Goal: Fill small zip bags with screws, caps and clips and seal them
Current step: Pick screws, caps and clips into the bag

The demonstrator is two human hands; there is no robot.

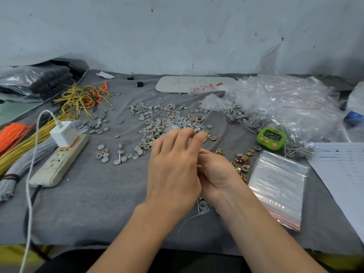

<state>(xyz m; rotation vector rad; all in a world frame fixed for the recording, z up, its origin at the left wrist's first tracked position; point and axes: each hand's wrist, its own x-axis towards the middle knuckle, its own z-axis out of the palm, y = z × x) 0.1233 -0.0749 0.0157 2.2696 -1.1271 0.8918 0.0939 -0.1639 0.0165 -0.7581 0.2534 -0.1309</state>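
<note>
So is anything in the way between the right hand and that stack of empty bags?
Nothing tall. Only loose clips lie on the cloth between the right hand and the bags; the hand could likely pass over them.

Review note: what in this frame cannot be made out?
All head view.
1. What the right hand holds: hidden behind the left hand.
2. Whether the left hand pinches anything: motion blur.
3. Timer digits: blurred.
4. Paper writing: too small, and cut by the right edge.
</note>
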